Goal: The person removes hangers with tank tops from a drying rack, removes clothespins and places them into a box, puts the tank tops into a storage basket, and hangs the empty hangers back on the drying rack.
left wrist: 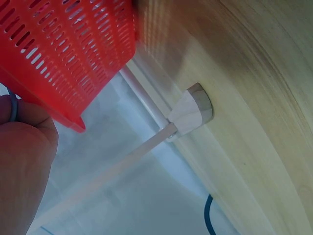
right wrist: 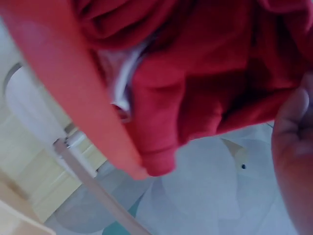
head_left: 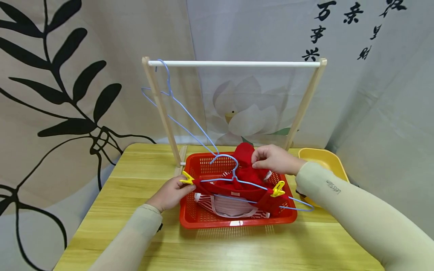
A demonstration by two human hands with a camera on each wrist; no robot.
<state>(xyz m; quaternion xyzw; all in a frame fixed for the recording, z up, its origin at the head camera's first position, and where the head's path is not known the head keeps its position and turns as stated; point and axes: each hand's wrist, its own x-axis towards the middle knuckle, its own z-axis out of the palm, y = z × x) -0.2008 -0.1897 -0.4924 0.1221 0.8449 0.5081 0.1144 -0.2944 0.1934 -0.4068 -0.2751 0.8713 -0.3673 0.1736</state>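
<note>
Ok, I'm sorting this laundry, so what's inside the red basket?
Inside the red basket, a striped garment lies partly under red clothing; striped cloth also shows farther back. The red clothing covers much of the middle, so whatever lies beneath can't be seen.

The head view is bright — the right wrist's, blurred.

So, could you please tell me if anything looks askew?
The thin blue hanger clipped to the red cloth garment looks lopsided: its bare right end juts past the red plastic basket, with no matching overhang visible opposite.
</note>
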